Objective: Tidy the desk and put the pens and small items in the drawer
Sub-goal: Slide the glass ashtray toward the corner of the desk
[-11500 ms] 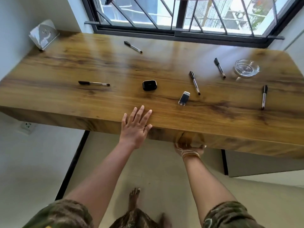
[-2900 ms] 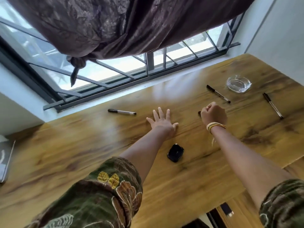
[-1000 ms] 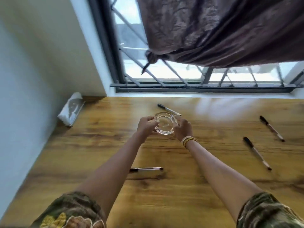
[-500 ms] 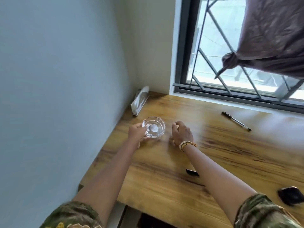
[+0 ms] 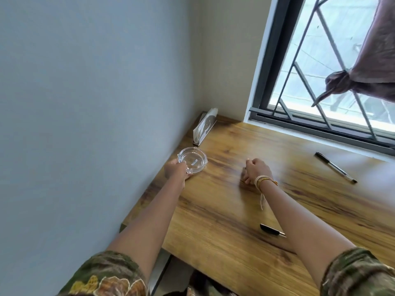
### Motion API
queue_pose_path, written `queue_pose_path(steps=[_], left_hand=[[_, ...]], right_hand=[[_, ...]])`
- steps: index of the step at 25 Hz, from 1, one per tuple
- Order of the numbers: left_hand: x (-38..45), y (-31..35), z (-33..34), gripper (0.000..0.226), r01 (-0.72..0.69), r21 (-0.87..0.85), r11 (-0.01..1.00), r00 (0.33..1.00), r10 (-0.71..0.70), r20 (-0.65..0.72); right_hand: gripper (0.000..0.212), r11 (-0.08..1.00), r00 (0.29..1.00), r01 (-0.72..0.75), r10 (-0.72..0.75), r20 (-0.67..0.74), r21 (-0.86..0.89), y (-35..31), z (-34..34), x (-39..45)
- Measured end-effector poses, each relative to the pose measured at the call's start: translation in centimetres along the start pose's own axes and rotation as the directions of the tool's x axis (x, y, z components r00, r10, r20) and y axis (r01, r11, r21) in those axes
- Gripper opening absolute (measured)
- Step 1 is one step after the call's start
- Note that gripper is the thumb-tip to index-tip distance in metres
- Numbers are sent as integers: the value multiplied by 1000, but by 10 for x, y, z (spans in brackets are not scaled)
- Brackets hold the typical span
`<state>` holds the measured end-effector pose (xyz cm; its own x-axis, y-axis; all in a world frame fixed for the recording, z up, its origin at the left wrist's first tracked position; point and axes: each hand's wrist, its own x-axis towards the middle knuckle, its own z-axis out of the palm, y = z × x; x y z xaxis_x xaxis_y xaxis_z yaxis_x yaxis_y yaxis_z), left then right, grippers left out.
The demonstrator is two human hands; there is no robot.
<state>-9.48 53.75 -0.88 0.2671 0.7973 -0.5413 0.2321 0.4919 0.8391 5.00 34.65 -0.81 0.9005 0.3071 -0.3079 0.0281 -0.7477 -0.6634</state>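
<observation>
A round, clear glass ashtray with a thick notched rim (image 5: 192, 160) is held at its near edge by the left hand (image 5: 175, 170), whose grip is closed on the rim with fingers curled around it; the dish sits at the far left of the glossy, strongly grained wooden surface (image 5: 224, 227), just beside the pale blue wall (image 5: 85, 103) and near a white napkin holder (image 5: 204, 128) propped in the corner. It is judged that the ashtray is being parked out of the way so the middle stays free. The right hand (image 5: 255, 170), banded at the wrist with yellow and white cords, is rested knuckles-down on the wood with its fingers curled; whether anything is enclosed cannot be told. A slim black-capped pen with a clear barrel (image 5: 335, 167) lies well apart to the right, below the barred window (image 5: 320, 82), and a second black pen (image 5: 272, 230) is partly hidden behind the right forearm. Both pens remain to be gathered; the drawer is not seen.
</observation>
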Motion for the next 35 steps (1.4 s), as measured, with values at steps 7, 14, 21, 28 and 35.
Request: queue_pose_path(steps=[7,14,21,28,35], left_hand=[[4,4,-5,36,-58,105,993,983,75,-166],[8,1,-7,16,-155,382,911,956,236,-174],[-11,7,-2,21,-190,456,869,935,301,-185],[-32,-20,7,45,-379,863,334,756,649,81],[-50,-67,17,52,-681,726,-98,511,646,567]], right_hand=[[39,1000,1000,5,-5,-18,9,1,-2,-4],[38,996,1000,-27,27,-3,88,0,-2,-6],[47,994,999,-39,41,-23,100,-3,-5,-8],[54,996,999,-24,27,-33,86,5,0,-4],[37,990,991,135,-135,-17,-29,14,5,-15]])
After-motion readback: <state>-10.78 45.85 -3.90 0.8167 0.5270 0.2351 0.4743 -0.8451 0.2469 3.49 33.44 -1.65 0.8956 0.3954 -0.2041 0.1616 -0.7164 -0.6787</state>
